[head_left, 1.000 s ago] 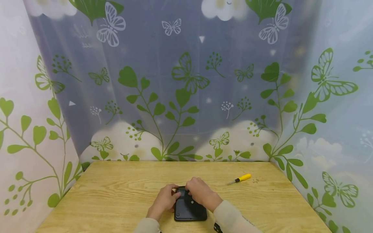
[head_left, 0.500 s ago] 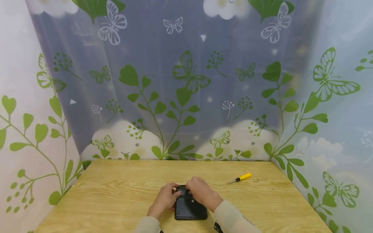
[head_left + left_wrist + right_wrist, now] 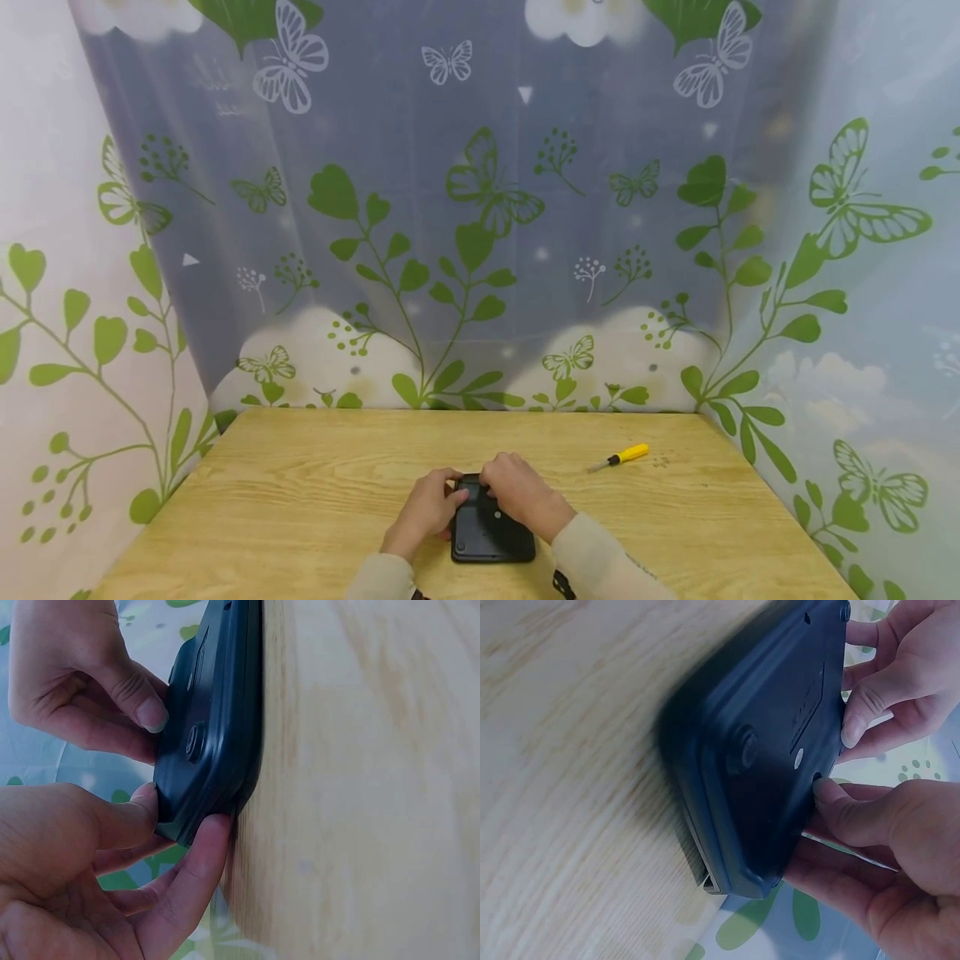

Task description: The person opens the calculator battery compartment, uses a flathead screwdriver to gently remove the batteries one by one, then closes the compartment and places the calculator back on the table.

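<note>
A black calculator [image 3: 483, 542] lies back side up on the wooden table, below the centre of the head view. My left hand [image 3: 427, 510] grips its far left corner, thumb on the back and fingers along the edge. The right hand [image 3: 523, 497] holds the far edge, its thumb [image 3: 844, 799] pressed beside a small dark hole in the casing. Round feet, a white dot sticker [image 3: 799, 758] and a moulded label panel show on the calculator's back in the right wrist view. Its front face is hidden.
A screwdriver [image 3: 628, 455] with a yellow handle lies to the right at the back of the table [image 3: 300, 483]. Several tiny loose pieces [image 3: 660, 462], perhaps screws, are beside its handle. A patterned curtain [image 3: 390, 275] surrounds the table at the back and sides.
The head view has tilted slightly, shifting everything a little up and right. Both hands keep the same hold on the calculator; nothing else visibly differs.
</note>
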### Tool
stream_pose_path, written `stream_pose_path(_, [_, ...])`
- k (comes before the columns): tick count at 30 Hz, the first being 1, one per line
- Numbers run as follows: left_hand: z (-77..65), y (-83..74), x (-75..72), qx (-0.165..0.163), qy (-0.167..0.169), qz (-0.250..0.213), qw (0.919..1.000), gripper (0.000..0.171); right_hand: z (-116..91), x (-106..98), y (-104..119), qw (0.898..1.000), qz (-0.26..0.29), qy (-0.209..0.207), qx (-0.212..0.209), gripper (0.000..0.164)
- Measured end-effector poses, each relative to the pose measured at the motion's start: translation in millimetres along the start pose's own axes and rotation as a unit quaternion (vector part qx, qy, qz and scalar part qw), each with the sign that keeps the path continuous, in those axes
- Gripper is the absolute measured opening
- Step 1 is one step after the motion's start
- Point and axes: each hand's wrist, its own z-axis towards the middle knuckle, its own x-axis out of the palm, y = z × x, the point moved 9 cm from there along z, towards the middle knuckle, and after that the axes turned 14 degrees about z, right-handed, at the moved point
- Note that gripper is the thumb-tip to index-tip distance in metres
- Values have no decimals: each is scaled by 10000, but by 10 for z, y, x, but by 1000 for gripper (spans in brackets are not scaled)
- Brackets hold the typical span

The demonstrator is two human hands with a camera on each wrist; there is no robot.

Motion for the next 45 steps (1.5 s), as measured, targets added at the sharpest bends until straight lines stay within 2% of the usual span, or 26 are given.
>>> stream_pose_path(28, [-4, 2, 2, -10, -75, -81, 9999, 34, -13, -3, 21, 9999, -164, -34, -31, 6])
stream_pose_path(45, [-21, -10, -4, -13, -8, -52, 10000, 36, -14, -2, 27, 9998, -194, -8, -52, 4])
